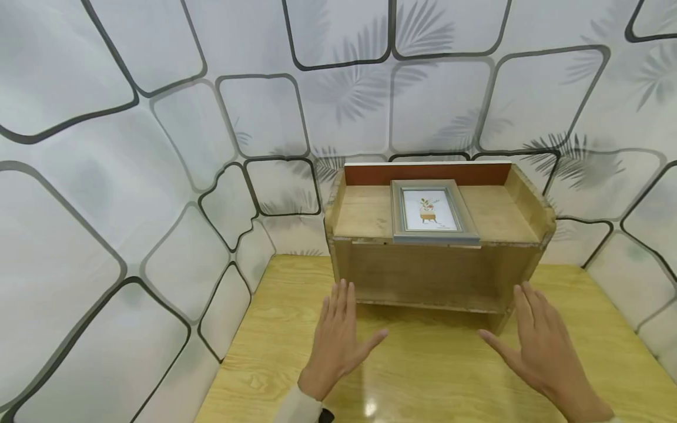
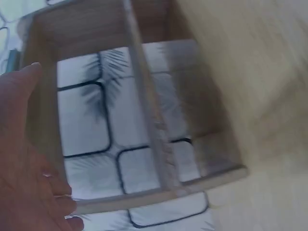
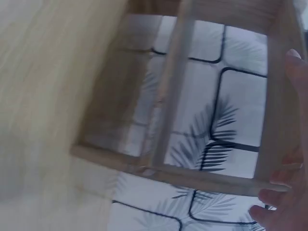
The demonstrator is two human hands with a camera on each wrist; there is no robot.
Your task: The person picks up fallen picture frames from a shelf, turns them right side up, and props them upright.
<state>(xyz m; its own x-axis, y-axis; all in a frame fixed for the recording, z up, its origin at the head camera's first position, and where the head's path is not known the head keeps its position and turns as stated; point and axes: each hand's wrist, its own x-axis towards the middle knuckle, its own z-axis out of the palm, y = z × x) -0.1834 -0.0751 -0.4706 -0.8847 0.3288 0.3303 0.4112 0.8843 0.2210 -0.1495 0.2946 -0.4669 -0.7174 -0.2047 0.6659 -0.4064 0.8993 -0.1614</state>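
A small wooden shelf (image 1: pixel 365 214) stands on the table, with a raised back strip of red-brown and worn edges. On its top lies a grey-blue picture frame (image 1: pixel 431 211) showing a plant in a pot. My left hand (image 1: pixel 333 338) is held out before the shelf's left side, fingers straight and thumb spread inward. Mirroring it, my right hand (image 1: pixel 547 346) reaches toward the right side, and its fingertips overlap the side panel in the head view. Both hands hold nothing. The wrist views show a shelf board (image 2: pixel 153 106) crossing the inside and wallpaper visible through the back.
The yellow wood-grain table (image 1: pixel 254 341) extends in front of and beside the shelf. Behind and to the left, patterned wall covering (image 1: pixel 169 147) with dark rounded outlines and leaf prints closes in the space.
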